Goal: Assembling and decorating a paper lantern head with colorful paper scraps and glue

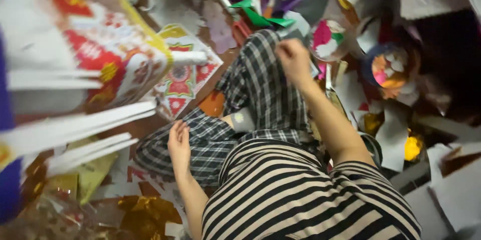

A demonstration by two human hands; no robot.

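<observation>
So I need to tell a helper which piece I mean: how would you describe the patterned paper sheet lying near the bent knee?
Start at the checked trousers in the middle of the floor. Just beside the knee, on the left hand side, lies a flat paper sheet turned like a diamond. Unlike the plain grey and purple scraps above it, it carries red flower-like motifs with a yellow edge.

Black-and-white checked trousers (260, 94) at centre. Black-and-cream striped shirt (300, 195) at six o'clock. Red, white and yellow patterned paper lantern (95, 49) at ten o'clock. Green paper scraps (260, 17) at twelve. Gold foil (145, 212) at seven. Yellow ball (412, 147) at four.
</observation>
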